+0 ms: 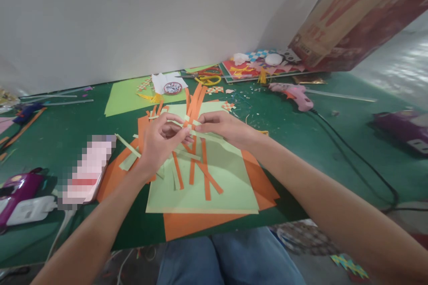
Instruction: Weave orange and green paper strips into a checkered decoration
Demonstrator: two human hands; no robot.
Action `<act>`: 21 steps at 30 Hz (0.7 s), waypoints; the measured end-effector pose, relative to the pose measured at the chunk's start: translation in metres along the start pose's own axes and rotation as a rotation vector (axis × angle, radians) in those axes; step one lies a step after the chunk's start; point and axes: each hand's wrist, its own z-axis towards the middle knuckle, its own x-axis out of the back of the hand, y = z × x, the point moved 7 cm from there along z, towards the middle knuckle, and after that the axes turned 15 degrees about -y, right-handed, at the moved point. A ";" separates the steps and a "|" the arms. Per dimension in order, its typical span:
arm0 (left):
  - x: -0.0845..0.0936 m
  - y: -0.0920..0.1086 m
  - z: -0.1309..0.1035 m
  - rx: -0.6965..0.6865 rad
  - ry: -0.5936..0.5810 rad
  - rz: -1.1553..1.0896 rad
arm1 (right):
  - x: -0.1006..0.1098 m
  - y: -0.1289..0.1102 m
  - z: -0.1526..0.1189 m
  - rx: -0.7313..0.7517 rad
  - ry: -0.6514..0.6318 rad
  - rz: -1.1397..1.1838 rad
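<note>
Between my two hands is a small weave of orange and pale green paper strips [197,100], its long orange ends fanning upward and more ends hanging down. My left hand [166,136] pinches its left side between thumb and finger. On the other side, my right hand [220,125] is closed on the weave and a pale green strip that runs right under the fingers. Both hands are just above a stack of pale green paper sheets [227,187], on which loose orange strips [206,173] lie. Orange sheets [197,225] stick out beneath.
A pink glue gun [297,95] with a black cord lies at the right. Yellow-handled scissors [207,80] rest behind the sheets. At the left are a phone [88,169] and a purple power strip [22,193]. A paper bag [354,13] leans at the back right.
</note>
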 end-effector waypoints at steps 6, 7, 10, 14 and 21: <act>0.002 -0.001 -0.001 -0.013 0.028 -0.009 | -0.001 -0.001 0.000 0.019 -0.001 -0.011; 0.002 -0.001 -0.001 -0.019 0.031 -0.007 | -0.001 -0.002 0.000 0.019 0.000 -0.012; 0.003 0.000 -0.001 -0.048 0.038 0.005 | 0.000 -0.005 -0.001 0.027 0.002 -0.033; 0.004 0.001 -0.002 -0.074 0.059 0.026 | 0.001 -0.007 -0.003 0.047 -0.027 -0.079; 0.004 0.002 -0.003 -0.079 0.069 0.045 | 0.001 -0.005 -0.001 0.077 -0.025 -0.166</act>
